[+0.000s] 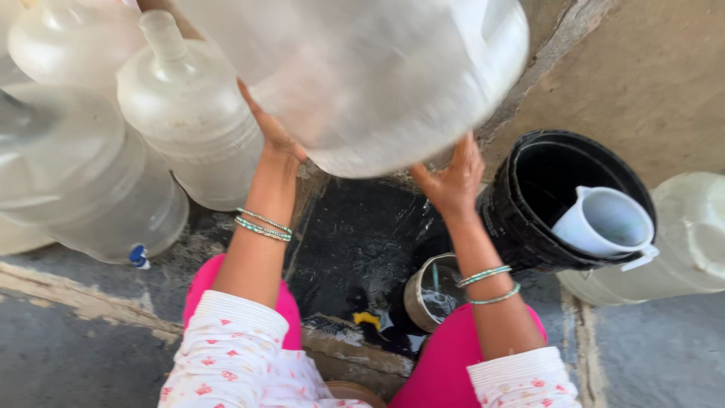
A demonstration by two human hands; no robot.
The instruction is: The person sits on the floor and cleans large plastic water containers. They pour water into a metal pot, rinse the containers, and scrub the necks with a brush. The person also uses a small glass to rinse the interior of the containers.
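Note:
A big clear plastic water jug (377,68) is held up in front of me, blurred and filling the top middle of the view. My left hand (276,132) presses against its left underside. My right hand (453,177) supports its lower right side. Both wrists wear thin green and silver bangles. Below the jug lies a wet, dark drain patch (355,234) on the ground, with a small steel pot (434,291) holding a little water by my right forearm.
Several empty clear jugs (189,113) stand at the left. A black bucket (529,219) with a white mug (604,223) in it sits at the right, next to a whitish canister (691,234). A concrete wall (642,75) rises behind.

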